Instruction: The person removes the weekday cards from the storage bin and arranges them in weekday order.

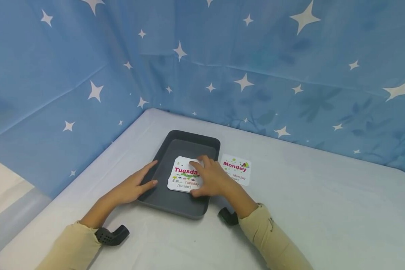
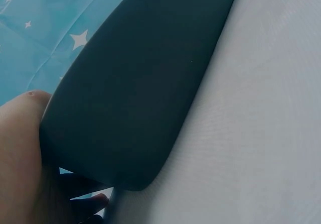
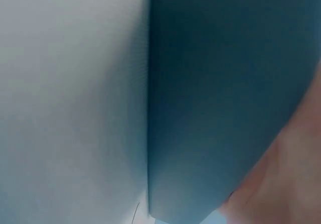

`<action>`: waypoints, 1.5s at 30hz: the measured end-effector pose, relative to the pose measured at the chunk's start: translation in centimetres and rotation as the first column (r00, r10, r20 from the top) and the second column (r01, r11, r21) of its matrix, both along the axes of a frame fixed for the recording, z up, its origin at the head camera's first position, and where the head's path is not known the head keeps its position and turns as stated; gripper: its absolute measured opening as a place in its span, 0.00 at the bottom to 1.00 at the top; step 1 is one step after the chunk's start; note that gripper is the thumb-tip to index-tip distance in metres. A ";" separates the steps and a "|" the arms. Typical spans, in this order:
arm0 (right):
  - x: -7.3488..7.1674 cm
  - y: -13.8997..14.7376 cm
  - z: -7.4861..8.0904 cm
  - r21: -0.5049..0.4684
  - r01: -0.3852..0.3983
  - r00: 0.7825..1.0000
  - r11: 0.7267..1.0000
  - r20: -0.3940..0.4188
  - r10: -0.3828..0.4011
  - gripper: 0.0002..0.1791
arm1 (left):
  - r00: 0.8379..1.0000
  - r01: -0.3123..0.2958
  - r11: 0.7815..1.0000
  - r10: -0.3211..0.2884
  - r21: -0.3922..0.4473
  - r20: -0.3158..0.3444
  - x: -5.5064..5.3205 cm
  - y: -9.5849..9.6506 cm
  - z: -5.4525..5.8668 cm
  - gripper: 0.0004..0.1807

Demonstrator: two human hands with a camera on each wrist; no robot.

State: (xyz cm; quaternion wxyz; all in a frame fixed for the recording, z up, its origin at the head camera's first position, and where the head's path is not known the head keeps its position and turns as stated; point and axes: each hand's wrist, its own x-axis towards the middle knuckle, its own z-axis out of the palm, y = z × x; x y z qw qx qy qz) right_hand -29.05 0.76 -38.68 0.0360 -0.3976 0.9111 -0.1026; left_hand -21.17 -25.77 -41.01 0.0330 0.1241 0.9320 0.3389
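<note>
A dark grey rectangular tray (image 1: pixel 168 150) lies on the white table, a short stack of white word cards (image 1: pixel 182 180) in it. "Tuesday" is printed on the top card, above Chinese characters. My right hand (image 1: pixel 214 178) reaches over the tray's right wall and holds the stack by its right side, thumb low and fingers high; part of the print is under the fingers. On the left wall, my left hand (image 1: pixel 131 187) grips the tray, its thumb over the rim. In the left wrist view the outer wall (image 2: pixel 135 83) hides part of that hand.
A "Monday" card (image 1: pixel 237 163) lies on the table right of the tray, partly behind my right hand. White cloth covers the table (image 1: pixel 324 210). A blue star-patterned curtain (image 1: pixel 273 48) stands along the back and left edges. Dark wrist devices (image 1: pixel 113 236) stick out from both sleeves.
</note>
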 end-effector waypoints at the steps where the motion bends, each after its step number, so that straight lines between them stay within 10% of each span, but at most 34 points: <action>1: 0.0 0.1 0.0 0.010 0.007 1.000 1.000 -0.002 -0.007 0.47 | 1.000 0.003 1.000 -0.003 0.001 0.001 -0.1 0.1 0.0 0.37; 19: 0.1 2.0 1.2 -0.075 0.004 0.997 0.997 -0.080 -0.010 0.37 | 0.999 0.027 1.000 -0.027 -0.004 0.020 -1.3 1.1 0.6 0.37; 45: 0.6 9.7 1.2 -0.119 0.153 0.988 0.981 0.019 -0.151 0.37 | 1.000 -0.014 1.000 0.014 -0.001 0.021 0.4 0.8 0.7 0.38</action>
